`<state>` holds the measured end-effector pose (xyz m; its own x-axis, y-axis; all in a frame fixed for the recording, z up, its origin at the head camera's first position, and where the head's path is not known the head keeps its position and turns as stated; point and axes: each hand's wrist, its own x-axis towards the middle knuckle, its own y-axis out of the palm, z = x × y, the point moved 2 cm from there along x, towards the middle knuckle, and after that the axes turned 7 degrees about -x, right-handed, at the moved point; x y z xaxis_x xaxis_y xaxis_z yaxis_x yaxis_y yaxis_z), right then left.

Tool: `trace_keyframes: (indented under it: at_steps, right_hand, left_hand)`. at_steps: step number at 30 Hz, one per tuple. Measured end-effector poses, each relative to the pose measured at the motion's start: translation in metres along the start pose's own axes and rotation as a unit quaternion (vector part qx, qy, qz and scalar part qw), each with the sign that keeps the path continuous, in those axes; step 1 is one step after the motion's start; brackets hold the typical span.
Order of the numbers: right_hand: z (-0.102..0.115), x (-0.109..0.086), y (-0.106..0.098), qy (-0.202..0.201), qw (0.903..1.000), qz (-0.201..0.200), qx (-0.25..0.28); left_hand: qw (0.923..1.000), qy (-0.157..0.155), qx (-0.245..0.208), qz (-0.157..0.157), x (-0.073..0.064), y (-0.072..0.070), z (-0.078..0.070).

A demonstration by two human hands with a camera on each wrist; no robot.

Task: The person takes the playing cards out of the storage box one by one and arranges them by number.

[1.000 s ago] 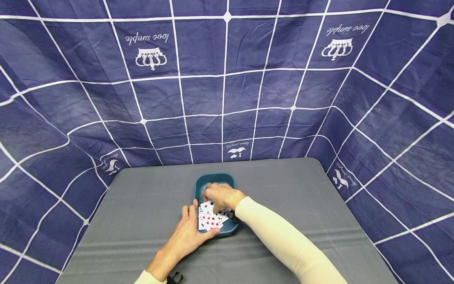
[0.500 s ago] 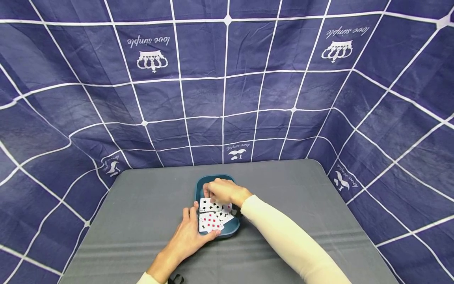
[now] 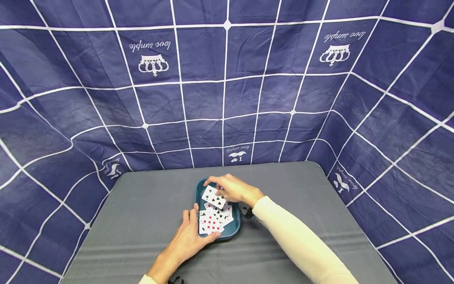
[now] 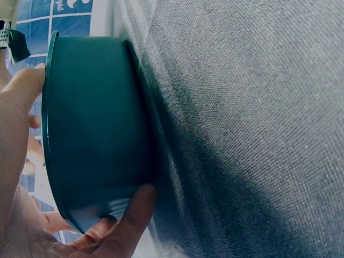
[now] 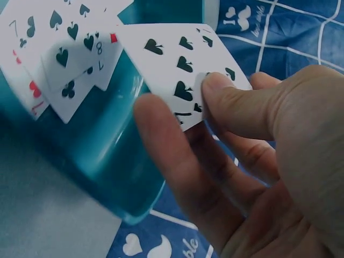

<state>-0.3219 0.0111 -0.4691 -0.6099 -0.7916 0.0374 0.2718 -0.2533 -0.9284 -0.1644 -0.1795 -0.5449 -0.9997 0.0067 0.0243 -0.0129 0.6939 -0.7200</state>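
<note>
My right hand [image 3: 235, 190] pinches a playing card [image 3: 213, 197], a seven of spades, between thumb and fingers, and holds it tilted over the far half of a blue-green plastic tub [image 3: 232, 230]. In the right wrist view the thumb lies on the face of the card [image 5: 166, 54]. Several face-up cards [image 3: 212, 224], diamonds, clubs and spades, overlap in the near part of the tub. My left hand [image 3: 188, 232] grips the tub's near left corner, its thumb at the front rim and its fingers along the left side. The left wrist view shows the tub's outer wall [image 4: 97, 118].
The tub stands on a grey cloth-covered table [image 3: 283, 189]. A blue curtain with a white grid [image 3: 198, 98] rises behind the table and along both sides. A small black object [image 3: 247, 212] shows beside the right wrist.
My right hand has lifted the spade card from the pile and moved it toward the tub's far side, tilting it. The left hand keeps its grip on the tub.
</note>
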Motion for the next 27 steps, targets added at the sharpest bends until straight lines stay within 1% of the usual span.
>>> trace_keyframes:
  at_steps: [7,9,11,14,19,27]
  right_hand:
    - [-0.012,-0.012,-0.005,0.009,0.9966,-0.004,0.082]
    - [-0.016,-0.016,-0.006,0.004,0.9958,-0.013,0.091]
    - [-0.020,-0.019,-0.006,-0.001,0.9951,-0.022,0.097]
    - [-0.025,-0.024,-0.008,-0.003,0.9956,-0.036,0.086]
    - [-0.034,-0.033,-0.011,0.010,0.9965,-0.048,0.067]
    - [-0.046,-0.048,-0.016,0.035,0.9943,-0.058,0.082]
  left_hand:
    - [1.0000,0.001,0.004,-0.002,0.000,0.000,-0.001]
    - [1.0000,-0.001,0.004,0.000,0.000,0.000,-0.001]
    - [1.0000,-0.003,0.003,0.002,0.000,0.000,0.000]
    - [1.0000,-0.004,0.003,0.002,-0.001,0.000,0.000]
    - [1.0000,-0.002,0.006,-0.002,-0.001,0.001,-0.001]
    - [0.9999,-0.010,0.004,0.004,0.000,0.002,0.000]
